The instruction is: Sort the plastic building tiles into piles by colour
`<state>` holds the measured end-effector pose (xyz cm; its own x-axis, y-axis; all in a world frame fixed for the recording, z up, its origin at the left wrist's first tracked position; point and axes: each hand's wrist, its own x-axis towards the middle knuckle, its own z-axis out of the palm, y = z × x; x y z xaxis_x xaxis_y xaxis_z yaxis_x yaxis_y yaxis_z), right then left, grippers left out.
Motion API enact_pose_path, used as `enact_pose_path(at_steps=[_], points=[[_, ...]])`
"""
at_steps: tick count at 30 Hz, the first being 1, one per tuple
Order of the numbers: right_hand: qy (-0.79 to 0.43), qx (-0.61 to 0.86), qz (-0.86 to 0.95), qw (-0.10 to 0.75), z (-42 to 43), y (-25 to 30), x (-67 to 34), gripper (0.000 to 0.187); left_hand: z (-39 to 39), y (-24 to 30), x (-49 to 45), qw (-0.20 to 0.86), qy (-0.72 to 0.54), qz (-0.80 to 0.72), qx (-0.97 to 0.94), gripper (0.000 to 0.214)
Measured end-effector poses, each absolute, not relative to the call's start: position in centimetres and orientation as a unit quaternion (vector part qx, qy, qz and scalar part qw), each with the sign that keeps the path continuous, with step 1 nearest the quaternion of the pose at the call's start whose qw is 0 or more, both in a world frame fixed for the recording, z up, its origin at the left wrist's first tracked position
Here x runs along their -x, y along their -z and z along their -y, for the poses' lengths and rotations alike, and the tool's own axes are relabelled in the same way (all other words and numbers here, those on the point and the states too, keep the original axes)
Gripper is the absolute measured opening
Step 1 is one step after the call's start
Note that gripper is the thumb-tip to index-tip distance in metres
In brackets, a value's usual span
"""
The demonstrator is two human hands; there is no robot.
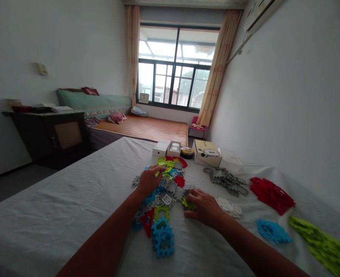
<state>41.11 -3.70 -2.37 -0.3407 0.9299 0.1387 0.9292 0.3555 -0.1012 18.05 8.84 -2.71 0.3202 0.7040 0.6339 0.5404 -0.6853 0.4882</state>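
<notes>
A mixed heap of interlocking plastic building pieces [170, 188] in blue, red, yellow-green, grey and white lies on the sheet in front of me. My left hand [151, 180] reaches over the heap's left side, thumb and fingers closing around a yellow-green piece there. At the right edge of the heap, my right hand [202, 206] has its fingers bent over a yellow-green building piece [185, 203], partly hidden by them. Nearer to me, blue pieces [163, 238] stick out of the heap. White window-shaped pieces [229, 207] lie just beyond my right wrist.
Separate piles of grey pieces [227, 181], red pieces [272, 194], blue pieces [273, 231] and yellow-green pieces [322, 244] lie to the right. White boxes [161, 147], a round tin [187, 152] and a yellow carton [207, 153] line the back of the sheet-covered surface [86, 192].
</notes>
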Motion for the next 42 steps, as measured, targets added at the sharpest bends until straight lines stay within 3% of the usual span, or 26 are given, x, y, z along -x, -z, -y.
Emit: enact_pose_path(at_steps=[6, 10, 15, 22, 27, 32, 36, 39, 42], points=[[0.069, 0.590, 0.803, 0.055, 4.1, 3.7, -39.1, 0.009, -10.3, 2.2, -16.5, 0.126, -0.506, -0.408, -0.749, 0.025], [0.109, 0.575, 0.807, 0.078, 4.9, 3.9, -38.1, 0.007, -11.4, 2.9, -15.5, 0.128, -0.509, -0.442, -0.727, 0.027], [0.074, 0.581, 0.780, 0.220, 5.7, 2.3, -39.8, 0.010, -12.3, 4.5, -15.2, 0.068, -0.398, -0.483, -0.777, 0.031], [-0.142, 0.629, 0.660, 0.384, 6.6, 3.4, -46.6, 0.026, -13.4, 6.4, -15.1, 0.036, -0.254, -0.452, -0.854, 0.037], [-0.076, 0.701, 0.564, 0.430, 9.9, 3.6, -55.1, 0.035, -14.4, 6.7, -14.9, 0.035, -0.258, -0.443, -0.858, 0.042], [0.100, 0.816, 0.441, 0.360, 15.4, 3.2, -66.7, 0.038, -14.0, 5.6, -14.9, 0.021, -0.335, -0.464, -0.820, 0.036], [0.121, 0.877, 0.393, 0.247, 19.3, 4.4, -73.3, 0.038, -13.2, 4.4, -15.2, 0.013, -0.384, -0.463, -0.799, 0.027], [0.136, 0.876, 0.419, 0.195, 20.1, 5.1, -74.6, 0.038, -12.3, 3.8, -15.8, 0.049, -0.399, -0.471, -0.785, 0.021], [0.233, 0.835, 0.457, 0.200, 18.1, 4.3, -72.3, 0.037, -11.2, 3.3, -16.7, 0.097, -0.422, -0.464, -0.773, 0.018]])
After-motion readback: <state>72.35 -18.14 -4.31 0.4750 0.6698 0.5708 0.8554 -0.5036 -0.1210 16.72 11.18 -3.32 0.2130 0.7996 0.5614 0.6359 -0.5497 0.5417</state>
